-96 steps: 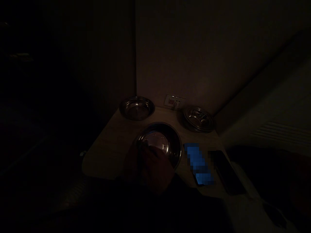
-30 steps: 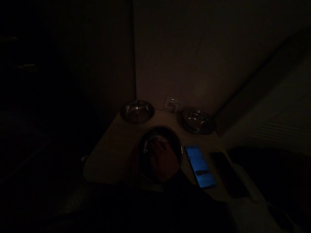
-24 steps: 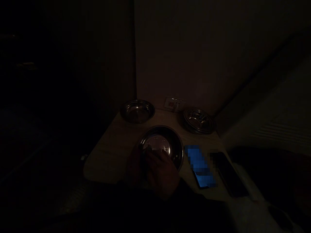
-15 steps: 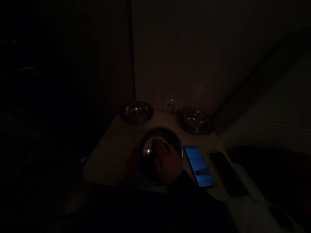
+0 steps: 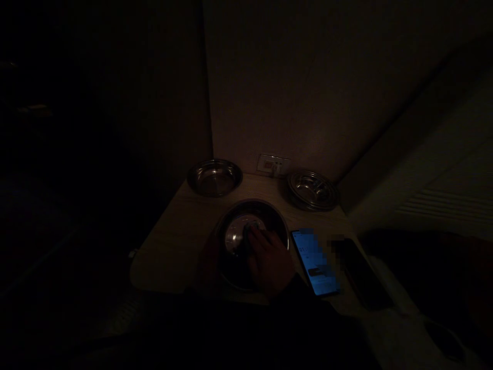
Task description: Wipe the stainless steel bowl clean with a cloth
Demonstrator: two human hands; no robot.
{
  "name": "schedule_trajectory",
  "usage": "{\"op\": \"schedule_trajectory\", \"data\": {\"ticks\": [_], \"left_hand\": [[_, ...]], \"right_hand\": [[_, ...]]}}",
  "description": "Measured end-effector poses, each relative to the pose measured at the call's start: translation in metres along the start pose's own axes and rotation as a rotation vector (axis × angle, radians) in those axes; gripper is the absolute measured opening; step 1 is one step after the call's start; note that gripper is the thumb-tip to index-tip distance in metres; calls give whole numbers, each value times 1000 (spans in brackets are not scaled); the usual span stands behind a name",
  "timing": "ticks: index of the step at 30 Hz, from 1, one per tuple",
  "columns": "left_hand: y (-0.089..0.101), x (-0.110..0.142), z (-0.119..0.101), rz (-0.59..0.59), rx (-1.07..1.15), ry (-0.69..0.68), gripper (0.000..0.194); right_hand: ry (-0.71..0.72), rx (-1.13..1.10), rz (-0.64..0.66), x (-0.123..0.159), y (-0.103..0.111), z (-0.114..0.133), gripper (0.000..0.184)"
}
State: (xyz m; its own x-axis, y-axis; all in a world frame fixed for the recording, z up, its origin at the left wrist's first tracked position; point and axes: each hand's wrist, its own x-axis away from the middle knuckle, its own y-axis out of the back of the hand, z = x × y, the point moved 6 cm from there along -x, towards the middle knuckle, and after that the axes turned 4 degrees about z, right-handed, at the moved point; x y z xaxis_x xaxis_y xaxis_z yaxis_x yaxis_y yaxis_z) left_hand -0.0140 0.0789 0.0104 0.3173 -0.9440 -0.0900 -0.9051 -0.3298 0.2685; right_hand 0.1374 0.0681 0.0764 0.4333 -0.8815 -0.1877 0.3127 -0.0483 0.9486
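The scene is very dark. A large steel bowl (image 5: 277,218) sits at the middle of a small pale table (image 5: 173,241). My right hand (image 5: 271,257) reaches into the bowl, with its fingers bent and pressed onto something small and pale on the bowl's bottom; I cannot make out what it is. My left hand (image 5: 210,257) shows only as a faint shape against the bowl's left rim. Its fingers are lost in the dark.
A smaller steel bowl (image 5: 214,177) stands at the back left and a stack of steel plates (image 5: 313,190) at the back right. A wall socket (image 5: 273,165) lies between them. A lit phone (image 5: 316,262) and a dark phone (image 5: 360,272) lie right of the large bowl.
My right hand has slid back and forth inside the large bowl, from the near rim to the bowl's bottom. The bowl and my left hand stay in place.
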Motion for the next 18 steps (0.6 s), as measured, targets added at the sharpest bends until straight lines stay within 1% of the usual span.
{"op": "schedule_trajectory", "data": {"ticks": [3, 6, 9, 11, 13, 16, 18], "left_hand": [[1, -2, -3, 6, -54, -1, 39], [0, -3, 0, 29, -34, 25, 38], [-2, -4, 8, 46, -4, 7, 37], [-3, -6, 18, 42, 42, 31, 33], [-3, -8, 29, 19, 92, 63, 29], [-3, -10, 41, 14, 208, 85, 26], [-3, -11, 44, 30, 261, 83, 28]], "right_hand": [[-6, -5, -1, 3, -3, 1, 46], [57, -95, 43, 19, -7, 16, 47], [107, -164, 42, 28, -7, 27, 47], [136, -163, 34, 23, -8, 30, 47], [144, -140, 24, 11, -8, 31, 49], [100, -117, -22, -8, -10, 31, 51], [91, -129, -27, -15, -11, 35, 50]]}}
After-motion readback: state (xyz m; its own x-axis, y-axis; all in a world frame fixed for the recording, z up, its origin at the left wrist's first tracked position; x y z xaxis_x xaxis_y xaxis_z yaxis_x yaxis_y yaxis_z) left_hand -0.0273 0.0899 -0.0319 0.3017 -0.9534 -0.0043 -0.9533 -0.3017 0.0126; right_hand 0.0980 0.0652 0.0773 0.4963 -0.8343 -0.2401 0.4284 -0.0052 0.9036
